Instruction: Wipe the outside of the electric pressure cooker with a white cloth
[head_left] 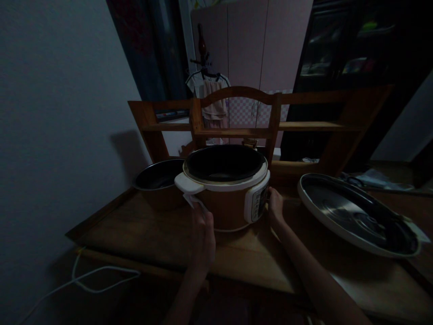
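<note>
An open electric cooker [233, 198] with a brown body, white rim and dark inner pot stands on the wooden table [142, 234]. My left hand [202, 234] rests against its left front side, just under the white handle tab, fingers curled on it. My right hand [275, 206] presses the cooker's right side beside the white control panel [257, 202]. Both hands grip the body. The light is dim, so the fingertips are hard to make out.
A metal bowl [158, 180] sits left of the cooker. The cooker's lid [358, 214] lies upside down at the right. A wooden chair back and shelf [237, 113] stand behind. A white cord [98, 277] hangs off the table's left front edge; wall at left.
</note>
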